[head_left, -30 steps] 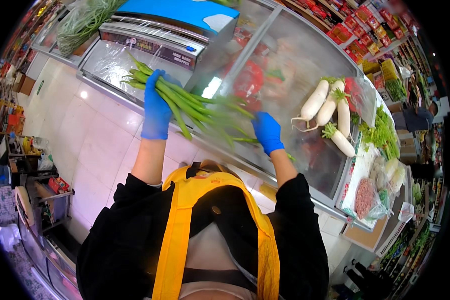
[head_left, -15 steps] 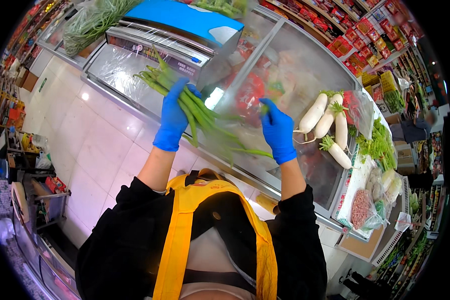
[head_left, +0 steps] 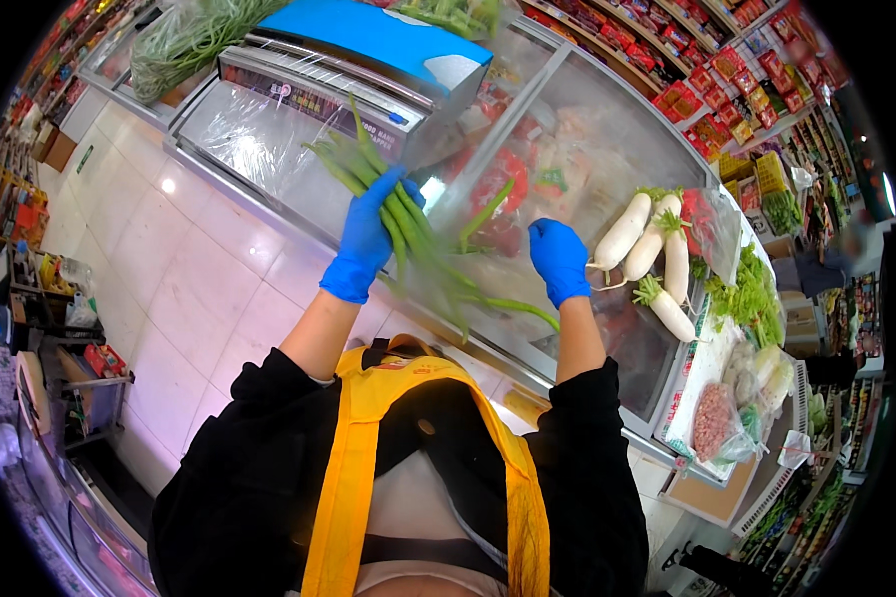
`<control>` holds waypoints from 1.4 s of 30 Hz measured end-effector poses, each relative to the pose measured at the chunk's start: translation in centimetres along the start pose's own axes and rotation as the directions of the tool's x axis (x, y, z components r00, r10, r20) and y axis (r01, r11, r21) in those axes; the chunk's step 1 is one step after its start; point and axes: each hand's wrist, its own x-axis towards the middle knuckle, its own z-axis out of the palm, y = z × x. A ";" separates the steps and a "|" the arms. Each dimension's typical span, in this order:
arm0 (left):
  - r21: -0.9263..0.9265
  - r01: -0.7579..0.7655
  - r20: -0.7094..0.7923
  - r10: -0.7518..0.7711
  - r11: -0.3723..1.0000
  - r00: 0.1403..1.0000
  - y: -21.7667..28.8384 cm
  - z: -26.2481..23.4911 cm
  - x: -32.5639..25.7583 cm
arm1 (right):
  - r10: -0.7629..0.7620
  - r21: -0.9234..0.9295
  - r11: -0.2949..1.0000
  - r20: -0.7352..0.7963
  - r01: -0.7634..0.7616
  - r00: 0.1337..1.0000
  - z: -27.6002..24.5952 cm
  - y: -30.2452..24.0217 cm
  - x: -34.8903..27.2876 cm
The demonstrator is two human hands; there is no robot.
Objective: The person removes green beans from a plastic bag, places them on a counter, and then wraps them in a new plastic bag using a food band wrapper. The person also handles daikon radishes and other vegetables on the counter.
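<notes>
My left hand (head_left: 370,227), in a blue glove, is closed round a bunch of long slender green pods (head_left: 408,214), beans or peppers. The ends of the bunch are blurred and spread on both sides of the fist. My right hand (head_left: 559,261), also blue-gloved, is a closed fist to the right of the bunch, left of the white radishes. What its curled fingers hold, if anything, is hidden. One separate green pod (head_left: 487,214) shows between the hands, over the glass lid (head_left: 528,189); I cannot tell whether it touches the lid.
A film wrapping machine (head_left: 338,80) with a blue top stands on the freezer, far left. Several white radishes (head_left: 622,237) lie on the right. Beyond them are leafy greens (head_left: 747,298) and a bag of pink pieces (head_left: 715,418). Bagged green stalks (head_left: 184,45) lie far left.
The green piece at my right fingertips is gone from there; a single pod now shows left of that hand. My right hand is lower, while my left hand has shifted right with the bunch.
</notes>
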 end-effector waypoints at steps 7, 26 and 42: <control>0.023 0.038 0.014 -0.039 0.999 0.999 -1.0 -0.7 0.5 | 0.273 -0.041 0.962 0.146 -0.270 0.951 5.8 -3.2 2.9; 0.166 -0.040 0.119 0.021 0.985 0.993 -0.6 0.4 -0.3 | -0.075 0.985 0.090 0.151 -0.144 0.986 -5.7 -10.2 -0.2; 0.240 -0.131 0.090 0.112 0.962 0.990 -2.4 0.4 -2.0 | -0.351 0.165 0.916 -0.114 0.366 0.929 -3.0 -16.2 -2.8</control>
